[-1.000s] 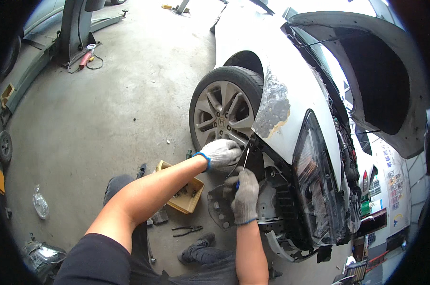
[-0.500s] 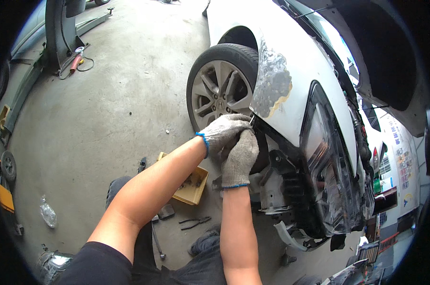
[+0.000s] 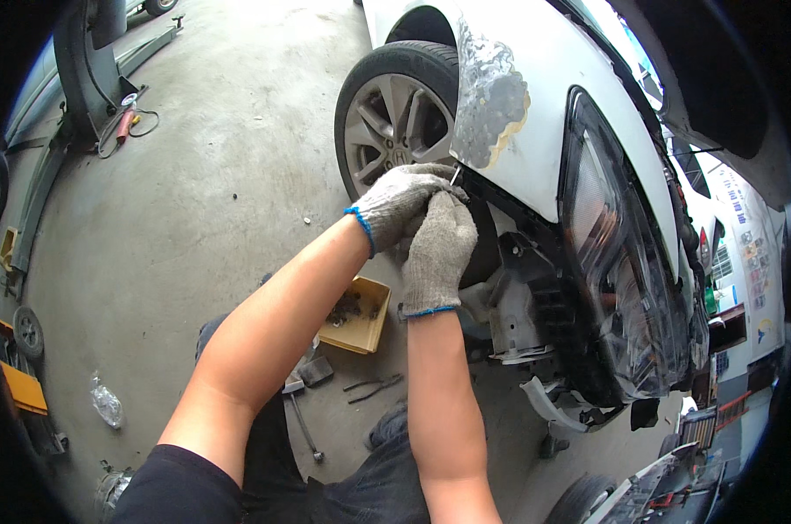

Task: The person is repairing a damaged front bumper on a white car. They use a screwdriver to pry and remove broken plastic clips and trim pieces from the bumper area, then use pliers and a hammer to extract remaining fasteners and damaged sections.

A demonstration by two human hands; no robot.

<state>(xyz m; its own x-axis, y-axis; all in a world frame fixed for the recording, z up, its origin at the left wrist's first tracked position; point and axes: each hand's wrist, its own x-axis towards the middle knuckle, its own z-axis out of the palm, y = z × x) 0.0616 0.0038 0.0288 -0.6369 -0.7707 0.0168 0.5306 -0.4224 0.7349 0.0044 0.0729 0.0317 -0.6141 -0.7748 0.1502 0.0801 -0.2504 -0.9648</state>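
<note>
gloved right hand closed round thin metal tool, at lower corner of white fender. gloved left hand alongside; cannot tell its grip.

A yellow tray of small dark parts is seen on the concrete floor below the grip and slightly left, with dark pliers and a slim metal tool pictured farther below. Well to the grip's lower left, a crumpled clear plastic bag is shown near an orange-sided wheeled unit; to its upper left, a red hand tool with a looped cord is seen beside a grey lift post.
</note>
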